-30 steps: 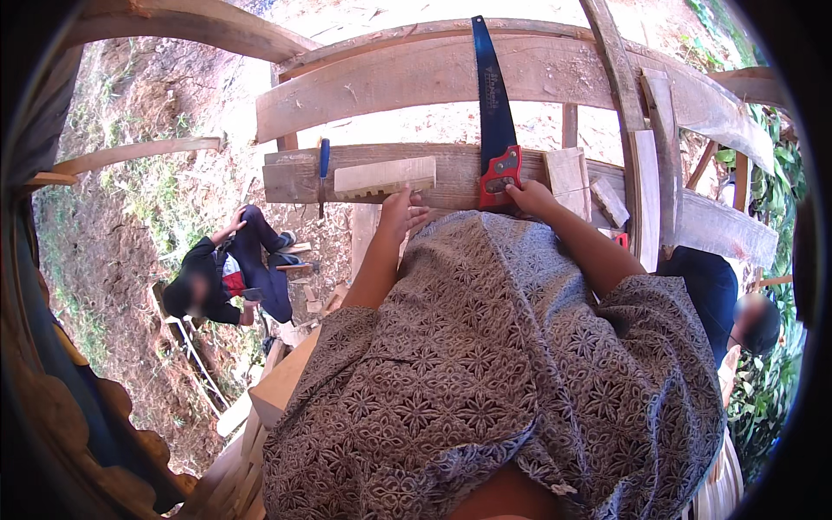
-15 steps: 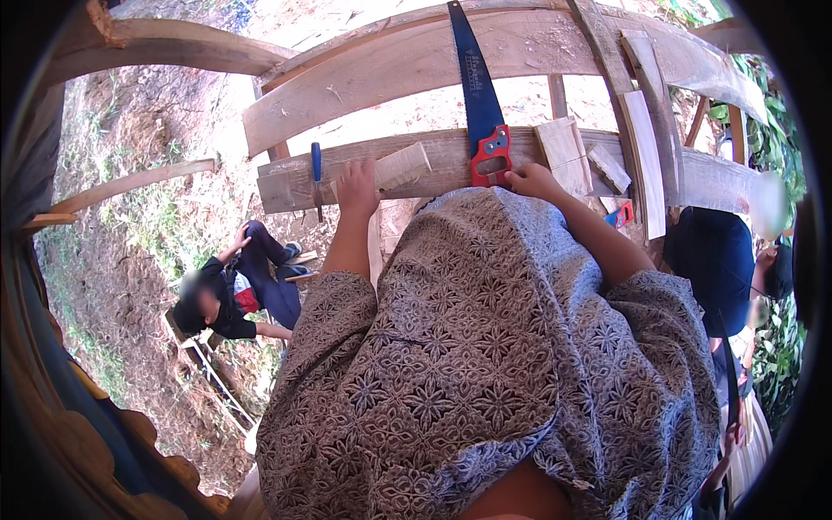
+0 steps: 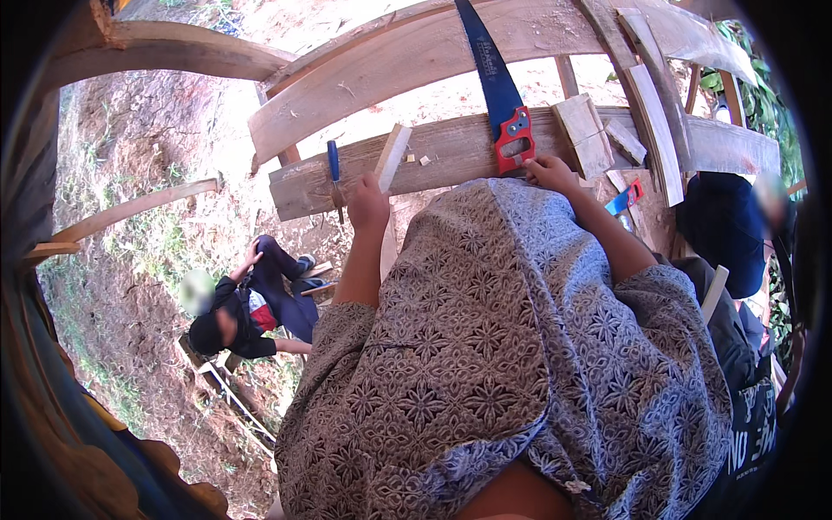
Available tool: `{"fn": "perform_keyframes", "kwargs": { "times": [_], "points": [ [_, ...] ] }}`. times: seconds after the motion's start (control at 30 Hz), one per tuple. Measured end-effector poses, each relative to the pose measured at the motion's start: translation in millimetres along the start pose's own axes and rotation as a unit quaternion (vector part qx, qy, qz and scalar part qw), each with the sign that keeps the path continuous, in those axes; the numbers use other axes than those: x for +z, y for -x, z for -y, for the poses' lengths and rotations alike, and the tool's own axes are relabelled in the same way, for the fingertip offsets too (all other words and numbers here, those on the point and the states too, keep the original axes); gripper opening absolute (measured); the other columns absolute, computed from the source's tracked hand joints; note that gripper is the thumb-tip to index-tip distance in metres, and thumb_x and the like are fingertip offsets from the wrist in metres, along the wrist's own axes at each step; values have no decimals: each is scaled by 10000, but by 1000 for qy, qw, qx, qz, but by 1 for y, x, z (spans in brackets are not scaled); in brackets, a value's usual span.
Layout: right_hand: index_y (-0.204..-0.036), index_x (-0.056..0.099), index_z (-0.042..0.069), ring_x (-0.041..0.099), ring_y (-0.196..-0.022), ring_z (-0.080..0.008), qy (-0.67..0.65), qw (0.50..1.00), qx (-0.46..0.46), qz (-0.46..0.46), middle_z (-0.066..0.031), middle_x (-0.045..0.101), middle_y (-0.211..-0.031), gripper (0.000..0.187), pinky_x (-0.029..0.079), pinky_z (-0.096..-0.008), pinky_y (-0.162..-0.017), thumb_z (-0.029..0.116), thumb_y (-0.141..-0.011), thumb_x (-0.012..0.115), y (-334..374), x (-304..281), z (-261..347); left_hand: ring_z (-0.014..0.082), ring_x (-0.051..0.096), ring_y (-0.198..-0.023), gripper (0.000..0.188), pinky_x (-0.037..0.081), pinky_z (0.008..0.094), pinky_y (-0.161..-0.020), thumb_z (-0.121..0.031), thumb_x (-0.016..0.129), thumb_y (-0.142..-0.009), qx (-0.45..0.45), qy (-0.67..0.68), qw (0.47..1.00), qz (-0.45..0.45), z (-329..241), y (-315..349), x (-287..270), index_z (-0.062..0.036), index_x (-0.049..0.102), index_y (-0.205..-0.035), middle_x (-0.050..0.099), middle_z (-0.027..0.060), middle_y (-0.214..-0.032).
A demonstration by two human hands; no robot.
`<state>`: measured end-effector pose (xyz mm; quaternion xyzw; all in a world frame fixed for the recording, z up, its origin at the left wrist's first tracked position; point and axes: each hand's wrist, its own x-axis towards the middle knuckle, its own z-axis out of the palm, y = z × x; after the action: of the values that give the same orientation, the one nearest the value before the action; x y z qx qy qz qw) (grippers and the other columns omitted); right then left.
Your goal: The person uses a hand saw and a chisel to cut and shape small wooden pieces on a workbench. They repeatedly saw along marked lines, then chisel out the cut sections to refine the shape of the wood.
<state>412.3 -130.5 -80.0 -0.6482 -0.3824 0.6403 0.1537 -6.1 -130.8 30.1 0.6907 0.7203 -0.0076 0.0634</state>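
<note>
My left hand (image 3: pixel 369 206) is closed round the lower end of a short wooden strip (image 3: pixel 394 158), which is tilted up on its edge over the near plank (image 3: pixel 442 147). With its fingers pinched, my right hand (image 3: pixel 552 176) grips the lower corner of the handsaw's red handle (image 3: pixel 515 146). The saw's dark blade (image 3: pixel 490 65) points away, lying across the gap to the far plank (image 3: pixel 364 82). Left of my left hand, a blue-handled chisel (image 3: pixel 334 165) lies across the near plank. Small wood chips (image 3: pixel 425 160) rest between my hands.
Right of the saw lie a notched wood block (image 3: pixel 584 134) and a smaller offcut (image 3: pixel 625 140). Long boards (image 3: pixel 656 130) cross the planks there. Below is a second saw (image 3: pixel 624 198). One person (image 3: pixel 251 303) sits at the left; another (image 3: pixel 724 230) is at the right.
My left hand, earlier resting over the strip lying on the plank, now grips and tilts it up. Wood chips now show on the plank. My right hand stays at the saw handle.
</note>
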Motion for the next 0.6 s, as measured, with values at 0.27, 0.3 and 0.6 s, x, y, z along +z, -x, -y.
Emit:
{"fn": "perform_keyframes", "kwargs": {
  "times": [0.27,0.3,0.6],
  "points": [
    [-1134,727,-13,717,-851,-152,-19,1000,-6,-4,-73,752,-924,394,567,-323,-771,351,-1025,622,22,41,-9,454,659,-967,490,517,531,-853,-266,792,-867,31,83,990,-109,28,17,20,-17,505,-1177,633,228,-1089],
    [-1142,726,-11,716,-852,-151,-6,1000,-6,-2,-73,752,-930,389,567,-321,-775,345,-1029,617,25,46,-12,456,660,-972,502,515,533,-856,-276,790,-870,21,81,995,-61,34,19,23,-8,505,-1184,639,235,-1078],
    [-1185,726,1,710,-879,-144,-72,996,-47,-35,-73,751,-938,368,555,-302,-809,317,-1041,604,47,80,-46,415,584,-1178,683,448,510,-1041,-380,781,-850,-60,152,983,84,82,5,38,17,532,-1348,621,233,-1215]
  ]
}}
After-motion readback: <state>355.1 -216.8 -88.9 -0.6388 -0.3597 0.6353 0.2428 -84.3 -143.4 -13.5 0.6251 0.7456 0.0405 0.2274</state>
